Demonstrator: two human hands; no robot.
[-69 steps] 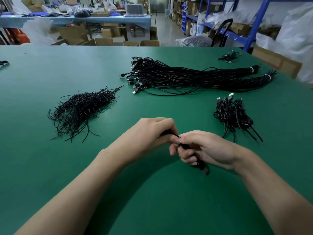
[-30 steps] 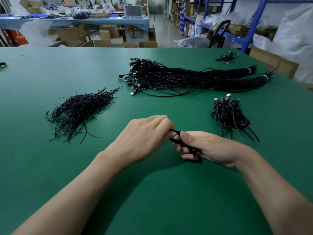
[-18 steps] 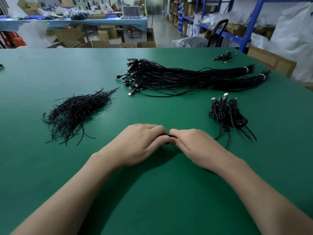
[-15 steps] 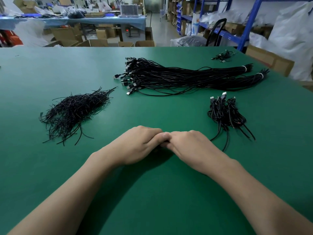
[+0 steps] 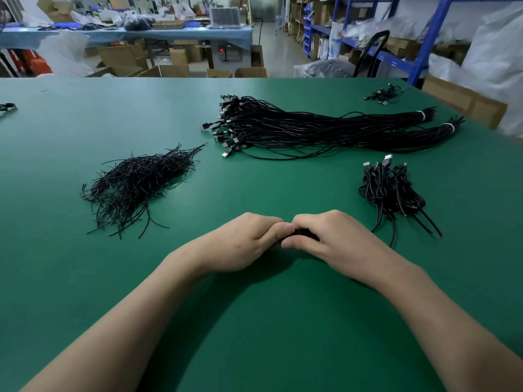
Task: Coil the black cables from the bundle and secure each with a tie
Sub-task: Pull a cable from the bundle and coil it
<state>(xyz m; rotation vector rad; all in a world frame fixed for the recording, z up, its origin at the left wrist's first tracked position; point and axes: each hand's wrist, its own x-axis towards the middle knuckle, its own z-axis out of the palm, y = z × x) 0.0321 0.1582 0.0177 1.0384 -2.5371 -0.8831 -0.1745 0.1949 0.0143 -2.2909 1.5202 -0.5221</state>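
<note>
My left hand (image 5: 243,241) and my right hand (image 5: 328,239) meet knuckles-up on the green table (image 5: 254,321), fingers curled round a small coiled black cable (image 5: 304,232). Only a sliver of the coil shows between the fingertips; the tie on it is hidden. A long bundle of black cables (image 5: 325,128) with USB plugs lies beyond the hands. A loose heap of black ties (image 5: 138,182) sits at the left. A pile of coiled cables (image 5: 390,190) lies to the right of my right hand.
A few more cables (image 5: 385,93) lie at the far right of the table, and a small dark item (image 5: 7,107) at the left edge. Cardboard boxes, a blue-covered bench and blue shelving stand past the table.
Both hands turned palm-down and closed together over the coil, which showed clearly between the fingers a second ago. They have stayed pressed together at the table since half a second ago.
</note>
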